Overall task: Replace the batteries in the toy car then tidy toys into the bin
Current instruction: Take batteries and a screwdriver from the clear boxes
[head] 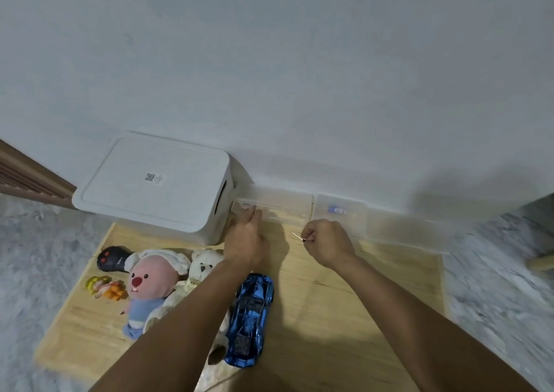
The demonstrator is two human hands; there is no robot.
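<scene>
So the shiny metallic-blue toy car (250,321) is sitting on the light wooden board (329,301) on the floor, nose pointing away from the camera, just beside the left forearm and partly tucked against the plush toys. Neither hand is on it.

The left hand (245,235) is reaching forward with fingers mostly straight, fingertips touching the near edge of a clear plastic box (275,208) that sits against the wall. The right hand (326,241) is curled up and pinching a thin little screwdriver (297,235) between thumb and fingers, the tip pointing up and left, held above the board and near that same clear box.

To the right of it there's a second clear plastic box (340,211) with a small blue-and-white cylinder (337,210) inside, could be a battery but it's too blurry to say. Another see-through piece lies further right, hard to make out.

The big white plastic storage bin with its lid closed (156,185) stands at the back-left corner of the board, up against the white wall (269,62), just beside the first clear box.

Left of the car: a white teddy bear (204,268), a pink-faced plush beaver in a blue outfit (150,289), a small yellow-and-orange figure toy (105,289), and a black remote controller with red buttons (112,259). Grey marbled floor (45,256) all around.
</scene>
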